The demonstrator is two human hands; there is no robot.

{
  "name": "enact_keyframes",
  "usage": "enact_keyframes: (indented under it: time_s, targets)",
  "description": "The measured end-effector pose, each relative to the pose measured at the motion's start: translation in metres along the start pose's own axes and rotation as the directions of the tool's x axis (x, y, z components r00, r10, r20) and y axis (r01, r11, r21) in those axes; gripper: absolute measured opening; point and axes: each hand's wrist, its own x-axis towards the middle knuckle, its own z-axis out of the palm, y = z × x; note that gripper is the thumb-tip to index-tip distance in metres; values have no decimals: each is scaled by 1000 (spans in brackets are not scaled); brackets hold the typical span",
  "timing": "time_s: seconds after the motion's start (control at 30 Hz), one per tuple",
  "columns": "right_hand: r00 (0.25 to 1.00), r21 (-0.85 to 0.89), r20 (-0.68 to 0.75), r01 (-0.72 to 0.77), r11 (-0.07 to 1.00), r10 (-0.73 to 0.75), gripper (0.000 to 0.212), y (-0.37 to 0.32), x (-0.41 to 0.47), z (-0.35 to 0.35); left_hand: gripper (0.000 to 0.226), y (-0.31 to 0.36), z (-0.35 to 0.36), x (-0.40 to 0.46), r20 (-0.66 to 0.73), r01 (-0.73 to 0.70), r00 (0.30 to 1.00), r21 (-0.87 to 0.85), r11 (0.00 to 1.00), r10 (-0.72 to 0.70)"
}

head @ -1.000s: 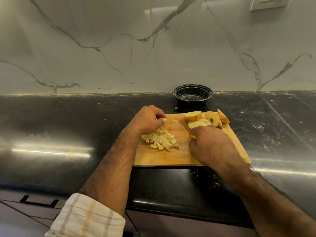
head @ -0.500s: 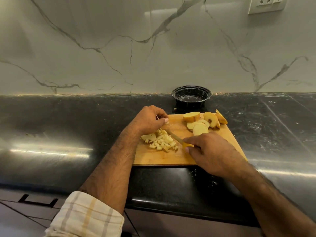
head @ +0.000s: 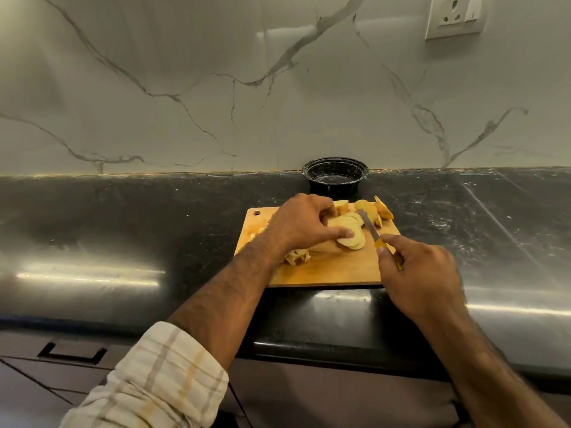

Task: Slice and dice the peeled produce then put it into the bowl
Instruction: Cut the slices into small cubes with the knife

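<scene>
A wooden cutting board (head: 327, 270) lies on the black counter. My left hand (head: 301, 222) grips a stack of pale round slices (head: 350, 236) in the board's middle, thumb on top. My right hand (head: 417, 270) holds a yellow-handled knife (head: 370, 228), its blade pointing away just right of the slices. Diced pieces (head: 296, 256) lie at the board's left, partly hidden under my left wrist. Larger cut chunks (head: 375, 210) sit at the board's far right corner. A black bowl (head: 335, 176) stands behind the board against the wall.
The black counter (head: 123, 230) stretches wide on both sides of the board. A marble wall rises right behind the bowl, with a power socket (head: 454, 15) at the upper right. Drawer fronts with a handle (head: 72, 353) run below the counter edge.
My left hand left the diced pile and moved right onto the stack of slices. My right hand swung the knife from beside the dice to the right of the slices.
</scene>
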Motion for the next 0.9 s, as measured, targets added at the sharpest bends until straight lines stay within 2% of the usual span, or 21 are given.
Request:
enact_keyframes:
  time_s: [0.1,0.27,0.37,0.43,0.5,0.6,0.67,0.73,0.83,0.9]
  targets:
    - [999,-37,47,-17,999,19,33,-4,1,1,71,11,7,1,58,2,998,45,999,-5]
    - [988,-109,138,-49,993,64,41,-7,6,5,52,13,5,-3,22,10,1000,-82,997,-8]
    - [969,-171,214,-89,981,126,48,-8,8,5,64,17,7,-5,51,8,999,-85,996,-4]
    - [968,-176,210,-98,980,134,45,-8,9,4,75,21,10,-4,55,2,998,-30,1000,0]
    - [968,-184,204,-111,977,148,43,-8,8,3,76,22,12,-3,36,14,999,9,1000,-14]
    - [969,-168,185,-133,977,164,41,-5,6,1,62,18,12,-5,12,-1,1000,-47,999,2]
    - [979,-127,147,-122,984,140,38,-4,4,1,40,10,8,-10,-24,-52,999,-163,985,49]
    - [989,-82,110,-89,993,97,38,-5,2,1,24,2,4,-13,-103,-111,990,-199,974,92]
    - [995,-62,91,-24,998,29,44,-10,1,4,18,-8,0,-13,-244,-149,964,-177,973,103]
    - [995,-68,98,0,998,6,43,-12,1,5,16,-17,-6,-12,-332,-155,941,-246,957,66]
